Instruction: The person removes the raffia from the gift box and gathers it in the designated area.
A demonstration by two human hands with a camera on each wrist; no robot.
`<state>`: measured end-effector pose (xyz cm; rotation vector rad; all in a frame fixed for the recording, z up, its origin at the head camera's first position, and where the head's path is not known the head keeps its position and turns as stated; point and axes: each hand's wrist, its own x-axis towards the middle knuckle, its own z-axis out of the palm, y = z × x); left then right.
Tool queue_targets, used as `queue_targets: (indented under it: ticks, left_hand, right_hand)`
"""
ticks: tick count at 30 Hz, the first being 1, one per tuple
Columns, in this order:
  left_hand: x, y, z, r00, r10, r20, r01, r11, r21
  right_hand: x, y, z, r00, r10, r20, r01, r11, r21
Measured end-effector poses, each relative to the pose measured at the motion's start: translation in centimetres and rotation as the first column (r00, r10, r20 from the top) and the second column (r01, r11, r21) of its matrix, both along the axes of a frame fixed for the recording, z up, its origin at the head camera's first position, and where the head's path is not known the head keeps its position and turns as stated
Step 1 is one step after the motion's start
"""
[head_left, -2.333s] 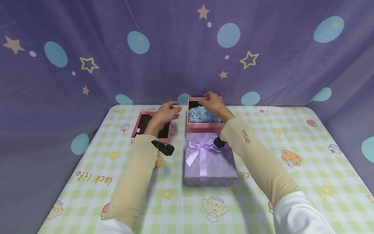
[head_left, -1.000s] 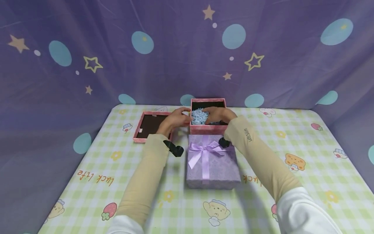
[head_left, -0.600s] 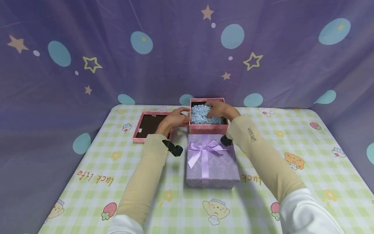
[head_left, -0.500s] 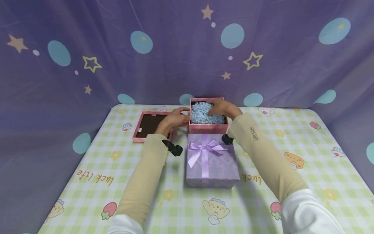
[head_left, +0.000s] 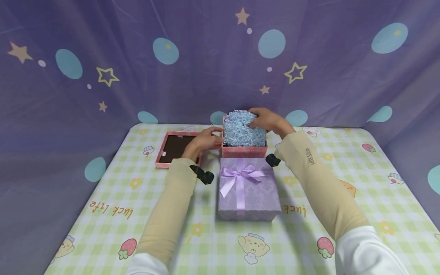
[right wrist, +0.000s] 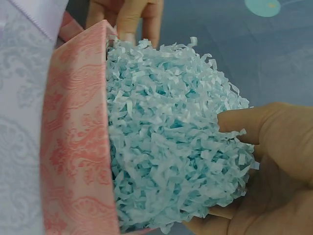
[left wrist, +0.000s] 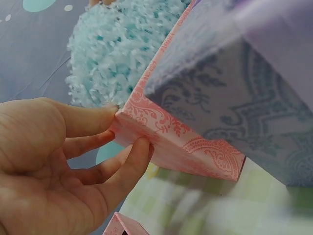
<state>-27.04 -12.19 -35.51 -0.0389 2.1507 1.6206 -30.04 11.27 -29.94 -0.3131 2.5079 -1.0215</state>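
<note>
A mass of pale blue shredded paper (head_left: 242, 128) rises above the rim of the pink box (head_left: 244, 152) at the table's back. My right hand (head_left: 271, 120) grips the shreds from the far right side; in the right wrist view the thumb presses into the shreds (right wrist: 171, 127) and the other fingers curl beneath them. My left hand (head_left: 203, 141) holds the pink box's left wall, with the thumb at the rim and fingertips on the outer side (left wrist: 161, 147) in the left wrist view. The inside of the box is mostly hidden by the paper.
A purple box (head_left: 251, 198) with a ribbon bow (head_left: 240, 175) stands directly in front of the pink box. To the left lies a shallow pink tray-like lid (head_left: 164, 165) with a dark inside. A purple curtain (head_left: 206, 91) hangs behind the checked tablecloth (head_left: 113, 229).
The blue shredded paper has been lifted from low in the box to above its rim. My right hand has moved up and right with it, while my left hand stays at the box's left side.
</note>
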Motion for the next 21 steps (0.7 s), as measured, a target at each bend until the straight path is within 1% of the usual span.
queue_targets:
  ticks: [6, 13, 16, 19, 21]
  left_hand:
    - [0.1, 0.0, -0.1, 1.0, -0.002, -0.01, 0.002, 1.0, 0.013]
    - [0.0, -0.1, -0.2, 1.0, 0.005, 0.006, -0.005, 0.999, 0.048]
    - [0.0, -0.1, -0.2, 1.0, 0.011, 0.014, -0.012, 0.999, 0.05]
    - [-0.1, -0.1, -0.2, 1.0, 0.002, -0.01, -0.002, 1.0, 0.021]
    - [-0.1, -0.1, -0.3, 1.0, 0.003, -0.011, -0.002, 1.0, 0.027]
  right_hand:
    - [0.3, 0.9, 0.9, 1.0, -0.018, -0.019, 0.018, 0.999, -0.036]
    - [0.9, 2.4, 2.2, 0.999, -0.033, -0.039, 0.029, 0.995, -0.095]
    - [1.2, 3.2, 2.8, 0.998, -0.049, -0.032, 0.045, 0.992, -0.115]
    - [1.6, 4.1, 3.4, 0.998, -0.061, -0.024, 0.058, 0.99, -0.125]
    - [1.9, 4.7, 3.7, 0.997, -0.069, -0.023, 0.065, 0.989, -0.13]
